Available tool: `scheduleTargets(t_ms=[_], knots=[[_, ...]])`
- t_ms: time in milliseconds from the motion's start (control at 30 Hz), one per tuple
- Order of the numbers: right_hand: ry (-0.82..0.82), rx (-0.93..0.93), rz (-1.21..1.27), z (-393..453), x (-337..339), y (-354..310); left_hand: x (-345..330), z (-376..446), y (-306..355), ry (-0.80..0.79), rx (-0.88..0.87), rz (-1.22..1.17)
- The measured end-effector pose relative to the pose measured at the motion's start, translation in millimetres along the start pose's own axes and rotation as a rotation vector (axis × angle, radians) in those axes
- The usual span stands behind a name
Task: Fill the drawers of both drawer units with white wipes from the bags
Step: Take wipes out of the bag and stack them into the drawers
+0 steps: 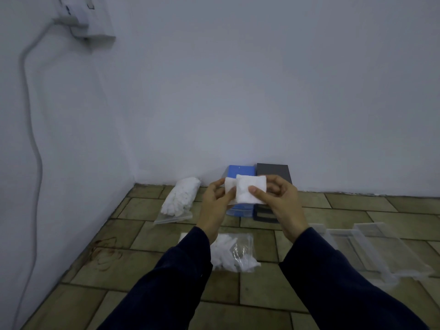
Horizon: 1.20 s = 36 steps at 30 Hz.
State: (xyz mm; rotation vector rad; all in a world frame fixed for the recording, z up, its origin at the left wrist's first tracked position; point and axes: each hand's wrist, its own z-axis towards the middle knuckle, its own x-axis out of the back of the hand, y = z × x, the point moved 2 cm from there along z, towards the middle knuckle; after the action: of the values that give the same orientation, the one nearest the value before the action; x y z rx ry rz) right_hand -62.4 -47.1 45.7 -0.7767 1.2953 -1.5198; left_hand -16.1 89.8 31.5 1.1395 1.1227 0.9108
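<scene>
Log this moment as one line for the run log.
both hands hold wipes | drawer units behind | two bags on floor

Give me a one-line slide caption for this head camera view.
Both hands, left and right, hold white wipes above blue and grey plastic drawer units on the tiled floor.

Two drawer units (258, 177) side by side against wall (238, 91); bags (177, 202) left, drawers (371, 248) right

Two bags (177, 202) (234, 252); two drawer units (239, 173) (273, 172) (blue, grey)
</scene>
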Motion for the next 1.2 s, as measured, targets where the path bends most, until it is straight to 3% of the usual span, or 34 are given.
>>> scheduleTargets(t_ms=[700, 1200], knots=[[0.04, 0.055, -0.154, 1.8, -2.8, 8.1, -6.2, -2.9, 6.5, -0.078, 0.065, -0.075], [0.063, 0.057, -0.233, 1.9, 8.7, 15.3, 0.4, -2.3, 1.8, 0.001, 0.106, -0.127]])
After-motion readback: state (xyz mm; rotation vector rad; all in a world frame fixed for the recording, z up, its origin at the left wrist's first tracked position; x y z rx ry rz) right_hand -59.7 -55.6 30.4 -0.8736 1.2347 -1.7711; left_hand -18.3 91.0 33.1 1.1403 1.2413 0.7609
